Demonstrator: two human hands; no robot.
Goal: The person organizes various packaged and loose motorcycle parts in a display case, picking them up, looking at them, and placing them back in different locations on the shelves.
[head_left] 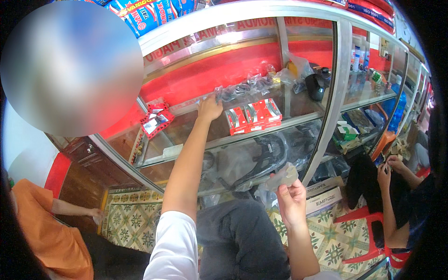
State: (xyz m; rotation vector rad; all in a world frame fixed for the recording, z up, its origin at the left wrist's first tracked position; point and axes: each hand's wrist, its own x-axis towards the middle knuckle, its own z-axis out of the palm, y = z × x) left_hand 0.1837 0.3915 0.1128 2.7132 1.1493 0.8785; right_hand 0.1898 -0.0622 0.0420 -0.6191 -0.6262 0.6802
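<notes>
My left hand reaches into a glass display cabinet, over its upper glass shelf. Its fingers are apart, the tips beside a row of small parts in clear plastic bags. Whether they touch the nearest bag is hard to make out. In front of the cabinet my right hand is closed on a small clear plastic bag, pinched between thumb and fingers; something pale shows in it. Red-and-white boxes stand on the shelf right of my left forearm. Further left lies a red-and-black package.
The cabinet's metal frame post rises right of my hands. Bagged black parts fill the lower shelf. A cardboard box is on the tiled floor. One person in orange is at left; another sits on a red chair at right.
</notes>
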